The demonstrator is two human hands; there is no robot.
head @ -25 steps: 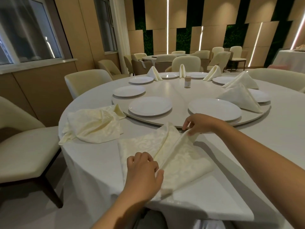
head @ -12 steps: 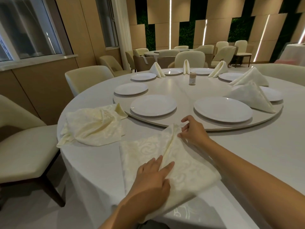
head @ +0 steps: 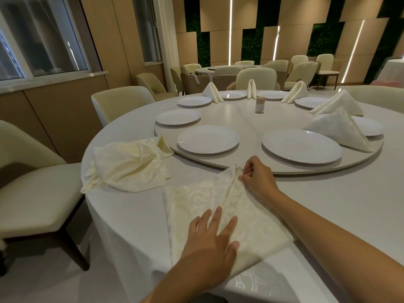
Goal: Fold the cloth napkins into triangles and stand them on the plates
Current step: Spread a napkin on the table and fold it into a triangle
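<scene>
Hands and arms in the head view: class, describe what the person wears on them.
Nothing is worn. The left hand and right hand are bare, with no gloves, rings, watch or bracelets showing. Both forearms are uncovered as far as the picture's edge, with no sleeve in view.

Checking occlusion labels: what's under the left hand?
The left hand presses flat on the napkin lying on the tablecloth. The right hand pinches its far corner. The folds beneath the palm are hidden.

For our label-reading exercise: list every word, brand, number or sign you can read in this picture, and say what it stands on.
None can be read.
The small jar on the turntable may carry a label, but it is too small and blurred to tell.
The napkin shows only a woven swirl pattern, no text.
The plates are plain.
</scene>
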